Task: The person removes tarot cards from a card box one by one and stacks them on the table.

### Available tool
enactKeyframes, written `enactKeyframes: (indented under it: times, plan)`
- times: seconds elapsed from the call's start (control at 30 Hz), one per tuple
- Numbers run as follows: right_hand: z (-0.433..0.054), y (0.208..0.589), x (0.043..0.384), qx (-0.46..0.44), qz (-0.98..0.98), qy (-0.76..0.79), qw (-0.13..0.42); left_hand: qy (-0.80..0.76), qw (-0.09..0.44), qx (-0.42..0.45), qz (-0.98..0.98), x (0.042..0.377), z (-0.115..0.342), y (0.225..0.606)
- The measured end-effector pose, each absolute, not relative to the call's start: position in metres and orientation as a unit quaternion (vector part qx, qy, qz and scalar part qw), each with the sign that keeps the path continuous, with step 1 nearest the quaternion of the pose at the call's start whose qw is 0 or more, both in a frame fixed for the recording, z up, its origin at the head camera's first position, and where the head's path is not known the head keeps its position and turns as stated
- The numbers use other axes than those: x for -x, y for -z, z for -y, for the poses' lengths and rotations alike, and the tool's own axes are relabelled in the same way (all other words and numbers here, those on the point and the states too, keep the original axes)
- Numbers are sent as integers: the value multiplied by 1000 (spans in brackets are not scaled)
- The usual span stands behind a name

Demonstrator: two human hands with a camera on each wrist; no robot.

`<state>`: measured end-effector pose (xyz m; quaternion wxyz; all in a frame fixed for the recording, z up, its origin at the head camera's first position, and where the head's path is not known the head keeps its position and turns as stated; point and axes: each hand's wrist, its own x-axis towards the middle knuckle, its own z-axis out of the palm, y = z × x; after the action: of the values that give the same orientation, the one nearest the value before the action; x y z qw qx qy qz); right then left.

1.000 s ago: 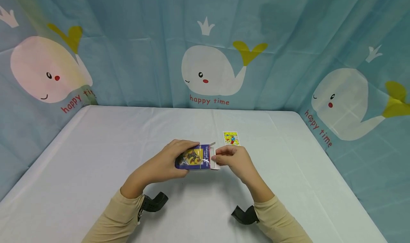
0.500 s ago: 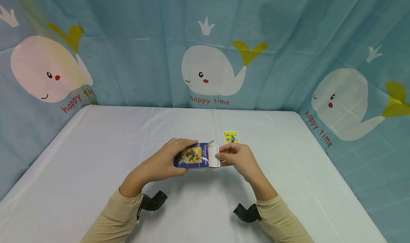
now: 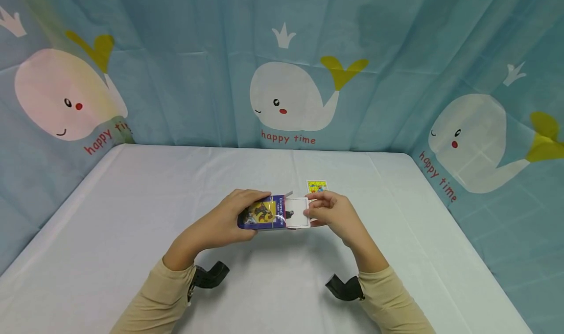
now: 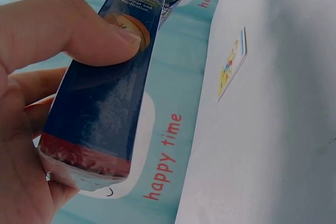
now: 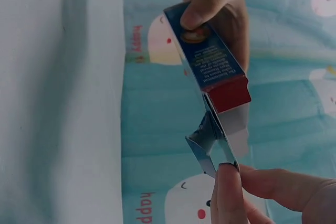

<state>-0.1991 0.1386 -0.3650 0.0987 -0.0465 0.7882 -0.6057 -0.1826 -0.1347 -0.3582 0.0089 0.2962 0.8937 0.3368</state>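
Note:
My left hand (image 3: 228, 216) grips a blue tarot card box (image 3: 263, 212), thumb on its near narrow side and fingers on the far side. Yellow artwork decorates the box's upper face, and its right end is open. Out of that end projects a white-bordered card (image 3: 297, 212) with a small dark figure; whether others lie beneath it is hidden. My right hand (image 3: 335, 214) pinches the card's outer edge between thumb and fingers. In the right wrist view, a folded flap (image 5: 202, 142) hangs from the box's open red end (image 5: 230, 94). Both hands are above the table.
A small yellow picture card (image 3: 317, 186) lies on the white table (image 3: 154, 192) just beyond my right hand, which partly covers it. Blue whale-print curtains (image 3: 189, 79) rise along the table's back and sides.
The right hand has moved rightward and slightly away, drawing the white-bordered card farther out of the box. Its printed figure now shows. The left hand and box have shifted slightly left.

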Motion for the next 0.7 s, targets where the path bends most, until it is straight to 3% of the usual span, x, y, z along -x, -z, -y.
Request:
enactKeyframes:
  times: [0.7]
  plan:
    - [-149,361,204,55,-796,593,109,-337,5,-296,-894,183,136,358]
